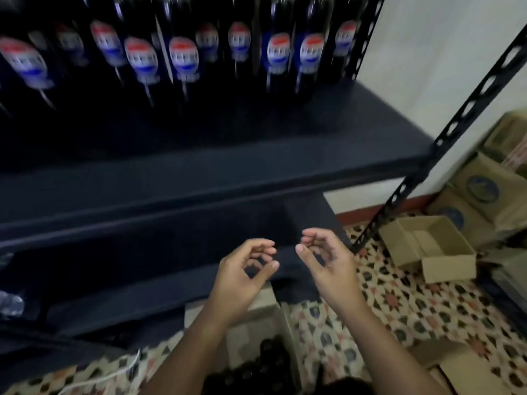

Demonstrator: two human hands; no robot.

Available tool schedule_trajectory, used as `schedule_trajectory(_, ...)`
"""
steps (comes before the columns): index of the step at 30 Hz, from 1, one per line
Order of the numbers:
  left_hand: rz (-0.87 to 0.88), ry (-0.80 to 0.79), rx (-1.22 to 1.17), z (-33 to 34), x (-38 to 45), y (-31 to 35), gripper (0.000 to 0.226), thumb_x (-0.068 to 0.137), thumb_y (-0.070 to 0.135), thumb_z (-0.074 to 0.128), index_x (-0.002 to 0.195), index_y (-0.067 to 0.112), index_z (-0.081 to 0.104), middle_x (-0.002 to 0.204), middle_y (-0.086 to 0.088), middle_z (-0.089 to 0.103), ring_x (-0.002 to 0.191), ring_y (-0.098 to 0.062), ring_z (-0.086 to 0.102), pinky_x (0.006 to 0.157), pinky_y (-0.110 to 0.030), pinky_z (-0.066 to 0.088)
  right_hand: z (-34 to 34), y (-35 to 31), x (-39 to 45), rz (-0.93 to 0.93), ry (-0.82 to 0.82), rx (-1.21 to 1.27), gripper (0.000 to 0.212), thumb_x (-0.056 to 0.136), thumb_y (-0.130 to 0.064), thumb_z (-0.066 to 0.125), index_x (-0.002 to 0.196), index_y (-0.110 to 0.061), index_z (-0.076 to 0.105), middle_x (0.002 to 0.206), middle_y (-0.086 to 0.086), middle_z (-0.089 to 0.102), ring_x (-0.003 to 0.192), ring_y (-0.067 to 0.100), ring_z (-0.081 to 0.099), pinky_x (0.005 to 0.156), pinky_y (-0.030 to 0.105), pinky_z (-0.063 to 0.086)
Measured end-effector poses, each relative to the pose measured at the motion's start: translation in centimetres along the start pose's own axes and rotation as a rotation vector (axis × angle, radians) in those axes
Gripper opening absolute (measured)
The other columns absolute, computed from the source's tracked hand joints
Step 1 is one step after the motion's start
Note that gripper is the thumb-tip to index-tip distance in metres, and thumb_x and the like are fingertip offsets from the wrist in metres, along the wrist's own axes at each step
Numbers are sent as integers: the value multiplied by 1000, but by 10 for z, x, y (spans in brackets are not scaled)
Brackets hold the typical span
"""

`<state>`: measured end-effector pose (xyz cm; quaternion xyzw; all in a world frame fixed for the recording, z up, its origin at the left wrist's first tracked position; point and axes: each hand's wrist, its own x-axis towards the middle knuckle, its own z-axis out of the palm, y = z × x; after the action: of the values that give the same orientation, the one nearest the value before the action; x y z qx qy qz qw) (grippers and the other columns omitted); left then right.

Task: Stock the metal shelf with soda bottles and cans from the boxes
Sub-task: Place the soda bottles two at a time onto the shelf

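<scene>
Hovering empty and loosely curled — left hand, right hand, soda bottles shelved above — labels blurred

Bottles crowd the back edge of the upper shelf; its front strip and right corner lie bare. The slanted upright post bars the right front corner.

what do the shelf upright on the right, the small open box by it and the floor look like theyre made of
Shelf upright: most likely metal with a matte black finish, going by its thin angled strip and punched row of slots. Small open box: plain brown cardboard, matte, with folded flaps. Floor: probably ceramic tile, given the repeating star pattern and slight sheen, though printed vinyl cannot be ruled out.
</scene>
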<state>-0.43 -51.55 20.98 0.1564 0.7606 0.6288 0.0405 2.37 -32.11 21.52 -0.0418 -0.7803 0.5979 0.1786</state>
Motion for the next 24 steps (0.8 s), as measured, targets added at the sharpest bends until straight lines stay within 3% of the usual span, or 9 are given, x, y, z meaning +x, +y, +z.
schedule_trajectory(5, -180, -117, 100, 29, -38, -173, 30, 89, 20, 81, 114, 33, 71, 114, 23, 72, 111, 0, 66, 95, -19, 49, 47, 156, -71, 269, -65, -16, 20, 90, -9, 75, 108, -18, 70, 101, -1, 72, 95, 15, 70, 83, 25, 55)
schedule_trajectory(8, -296, -157, 83, 51, -64, -289, 34, 85, 5, 82, 112, 24, 74, 111, 18, 74, 109, 0, 67, 92, -16, 50, 73, 254, -109, 379, -51, -58, 24, 87, -2, 76, 104, -19, 71, 98, -1, 75, 90, 12, 71, 82, 25, 55)
schedule_trajectory(10, -367, -209, 90, 65, -84, -363, 42, 83, -4, 80, 109, 29, 72, 105, 26, 74, 105, 7, 66, 92, -18, 50, 89, 313, -133, 456, -49, -56, 25, 88, 3, 74, 102, -17, 71, 99, 3, 74, 87, 6, 70, 78, 20, 53)
schedule_trajectory(12, -404, -250, 131, 75, -103, -422, 47, 80, 7, 86, 105, 44, 70, 104, 40, 69, 105, 15, 63, 94, -19, 46, 103, 367, -155, 506, -57, -86, 30, 87, 2, 75, 100, -24, 70, 97, -5, 76, 89, 3, 71, 81, 20, 53)
schedule_trajectory(13, -438, -271, 127, 78, -113, -447, 41, 75, 21, 89, 100, 49, 73, 106, 38, 69, 105, 13, 64, 94, -20, 46, 108, 390, -164, 533, -71, -102, 33, 86, 1, 76, 100, -28, 69, 98, -8, 76, 94, 4, 71, 85, 21, 54)
schedule_trajectory(16, -519, -358, 108, 84, -138, -508, 52, 50, 54, 95, 96, 63, 72, 106, 30, 74, 103, 8, 67, 95, -18, 50, 120, 450, -183, 571, -136, -169, 40, 83, 1, 79, 101, -33, 67, 108, -3, 73, 104, 8, 69, 96, 23, 54)
schedule_trajectory(19, -509, -555, 211, 83, -157, -542, 59, 45, 55, 99, 99, 55, 75, 109, 31, 72, 108, 16, 62, 95, -9, 45, 128, 485, -194, 588, -268, -259, 42, 77, 1, 83, 108, -24, 70, 111, -5, 70, 107, 10, 66, 97, 20, 52)
schedule_trajectory(21, -501, -615, 247, 82, -166, -560, 67, 43, 55, 99, 104, 43, 77, 113, 24, 72, 109, 12, 63, 98, -13, 48, 132, 500, -199, 556, -327, -353, 45, 74, -1, 85, 114, -16, 73, 106, -9, 67, 105, 11, 66, 96, 23, 53)
schedule_trajectory(24, -472, -625, 284, 82, -177, -572, 56, 46, 54, 98, 97, 46, 76, 113, 23, 73, 108, 10, 65, 99, -21, 52, 136, 511, -205, 496, -327, -467, 49, 71, 2, 85, 116, -12, 74, 106, -5, 65, 98, 17, 68, 91, 27, 55)
